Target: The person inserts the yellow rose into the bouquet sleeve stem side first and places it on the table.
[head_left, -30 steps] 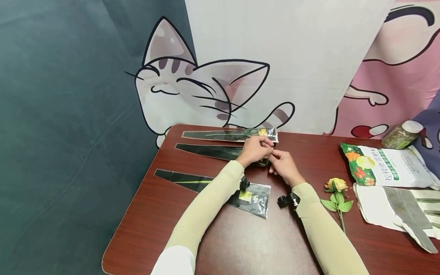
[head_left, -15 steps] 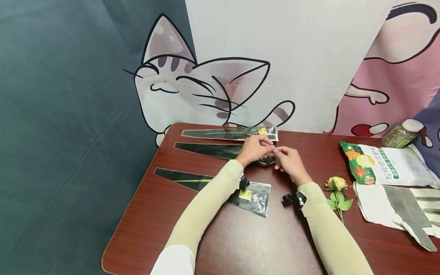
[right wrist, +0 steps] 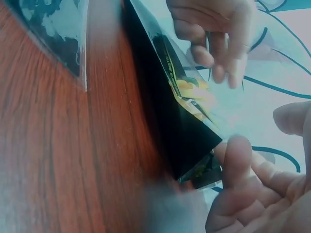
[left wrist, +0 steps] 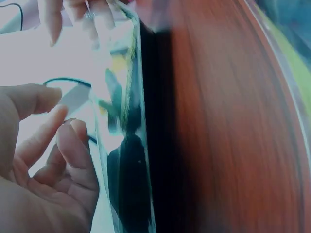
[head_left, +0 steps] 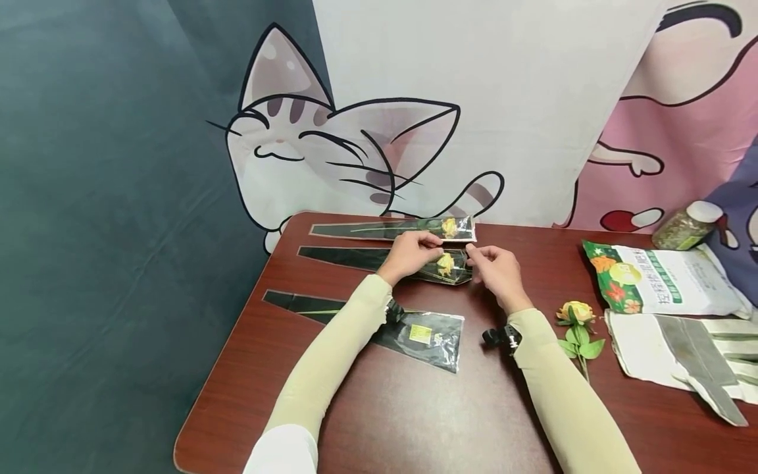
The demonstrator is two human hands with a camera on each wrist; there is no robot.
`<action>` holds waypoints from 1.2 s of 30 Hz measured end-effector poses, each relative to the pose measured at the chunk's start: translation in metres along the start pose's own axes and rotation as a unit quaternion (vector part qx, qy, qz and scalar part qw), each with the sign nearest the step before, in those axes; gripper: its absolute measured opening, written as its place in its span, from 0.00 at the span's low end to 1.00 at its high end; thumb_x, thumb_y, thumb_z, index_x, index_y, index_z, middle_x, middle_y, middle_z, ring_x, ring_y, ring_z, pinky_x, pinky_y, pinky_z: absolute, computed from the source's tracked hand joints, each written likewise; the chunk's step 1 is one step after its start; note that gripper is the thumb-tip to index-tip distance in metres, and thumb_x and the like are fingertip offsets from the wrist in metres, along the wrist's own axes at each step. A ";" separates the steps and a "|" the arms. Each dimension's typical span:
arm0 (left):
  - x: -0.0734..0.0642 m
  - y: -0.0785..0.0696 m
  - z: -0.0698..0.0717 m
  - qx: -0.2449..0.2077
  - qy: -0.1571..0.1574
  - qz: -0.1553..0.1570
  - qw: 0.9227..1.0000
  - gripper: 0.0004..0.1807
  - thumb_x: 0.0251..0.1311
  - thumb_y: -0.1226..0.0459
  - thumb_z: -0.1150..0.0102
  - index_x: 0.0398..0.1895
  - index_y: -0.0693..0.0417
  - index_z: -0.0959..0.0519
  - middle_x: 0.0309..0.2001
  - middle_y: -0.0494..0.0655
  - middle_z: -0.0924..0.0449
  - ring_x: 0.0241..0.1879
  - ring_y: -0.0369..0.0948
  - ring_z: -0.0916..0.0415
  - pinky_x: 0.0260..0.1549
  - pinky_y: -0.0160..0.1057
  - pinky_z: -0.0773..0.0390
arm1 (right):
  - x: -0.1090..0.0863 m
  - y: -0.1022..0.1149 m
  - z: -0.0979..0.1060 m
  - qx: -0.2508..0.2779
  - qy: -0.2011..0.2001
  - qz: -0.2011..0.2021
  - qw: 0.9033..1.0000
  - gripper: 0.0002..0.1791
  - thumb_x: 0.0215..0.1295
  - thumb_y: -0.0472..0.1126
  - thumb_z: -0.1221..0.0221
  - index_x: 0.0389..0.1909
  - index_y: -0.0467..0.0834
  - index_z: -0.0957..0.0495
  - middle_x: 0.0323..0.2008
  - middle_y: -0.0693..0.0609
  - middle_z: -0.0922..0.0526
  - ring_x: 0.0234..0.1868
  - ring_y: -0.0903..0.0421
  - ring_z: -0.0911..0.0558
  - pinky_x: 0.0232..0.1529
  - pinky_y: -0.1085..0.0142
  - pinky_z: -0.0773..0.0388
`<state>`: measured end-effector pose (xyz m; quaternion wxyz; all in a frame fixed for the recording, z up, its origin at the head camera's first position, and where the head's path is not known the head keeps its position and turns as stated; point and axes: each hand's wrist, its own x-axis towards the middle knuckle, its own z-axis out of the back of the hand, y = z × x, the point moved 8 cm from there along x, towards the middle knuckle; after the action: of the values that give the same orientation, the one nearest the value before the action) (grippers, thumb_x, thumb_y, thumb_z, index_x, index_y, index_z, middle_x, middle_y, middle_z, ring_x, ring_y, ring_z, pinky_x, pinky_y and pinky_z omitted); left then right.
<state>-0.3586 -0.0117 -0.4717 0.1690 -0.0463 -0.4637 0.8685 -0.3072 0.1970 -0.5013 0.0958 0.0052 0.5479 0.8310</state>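
A black-backed clear flower sleeve (head_left: 379, 258) lies across the table with a yellow rose (head_left: 445, 264) inside its wide end. My left hand (head_left: 412, 253) hovers over the sleeve just left of the bloom, its fingers loosely bent and holding nothing. At the sleeve's wide end is my right hand (head_left: 496, 271), fingertips right at the edge. In the right wrist view, the thumb (right wrist: 291, 118) stands apart from the fingers, beside the sleeve's corner. The left wrist view shows the sleeve (left wrist: 127, 170) upright along its side, with the left hand's fingers (left wrist: 73, 145) beside it.
Behind lies another sleeve (head_left: 379, 230) with a yellow rose. Nearer the front is a flat sleeve (head_left: 435, 355) with a yellow label. To the right are a loose yellow rose (head_left: 576, 313), work gloves (head_left: 699, 352), a printed bag (head_left: 669, 280) and a jar (head_left: 687, 226).
Both hands were together at the sleeve's wide end. The left hand has moved left, away from the right, uncovering the yellow rose in the sleeve.
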 end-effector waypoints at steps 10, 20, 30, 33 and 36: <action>-0.014 0.027 0.005 0.057 0.063 0.036 0.996 0.31 0.60 0.50 0.22 0.67 0.39 0.18 0.69 0.42 0.20 0.71 0.45 0.25 0.67 0.50 0.21 | 0.003 0.002 -0.009 -0.053 -0.025 -0.027 0.998 0.31 0.67 0.71 0.37 0.44 0.45 0.10 0.37 0.50 0.07 0.23 0.52 0.15 0.31 0.67 0.22; -0.017 0.036 0.009 0.074 0.047 0.034 0.996 0.27 0.62 0.52 0.22 0.64 0.41 0.17 0.67 0.43 0.19 0.69 0.46 0.23 0.66 0.50 0.21 | 0.005 0.004 -0.011 0.038 -0.055 -0.004 0.998 0.15 0.75 0.45 0.40 0.46 0.38 0.11 0.27 0.59 0.10 0.18 0.64 0.21 0.21 0.72 0.24; -0.017 0.043 0.013 0.090 0.030 0.039 0.995 0.23 0.64 0.53 0.24 0.61 0.41 0.16 0.66 0.44 0.19 0.69 0.46 0.24 0.67 0.49 0.22 | 0.004 -0.002 -0.011 0.122 -0.029 -0.021 0.992 0.19 0.78 0.46 0.40 0.52 0.33 0.14 0.24 0.63 0.14 0.20 0.63 0.26 0.23 0.71 0.28; -0.018 0.041 0.016 0.083 0.029 0.037 0.995 0.23 0.65 0.54 0.25 0.62 0.43 0.16 0.66 0.45 0.19 0.69 0.47 0.25 0.68 0.51 0.23 | 0.003 -0.003 -0.006 0.116 -0.024 -0.021 0.993 0.21 0.77 0.47 0.39 0.55 0.32 0.15 0.28 0.59 0.12 0.21 0.63 0.24 0.25 0.70 0.25; -0.021 0.040 0.019 0.074 0.028 0.040 0.996 0.22 0.65 0.54 0.25 0.62 0.44 0.16 0.66 0.46 0.20 0.55 0.46 0.17 0.59 0.49 0.18 | 0.000 -0.002 -0.001 0.096 -0.018 -0.016 0.995 0.23 0.77 0.50 0.38 0.55 0.33 0.15 0.32 0.55 0.11 0.23 0.62 0.21 0.28 0.68 0.20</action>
<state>-0.3538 -0.0546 -0.4953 0.1503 -0.0763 -0.3915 0.9046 -0.3068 0.1965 -0.5040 0.1178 0.0205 0.6236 0.7726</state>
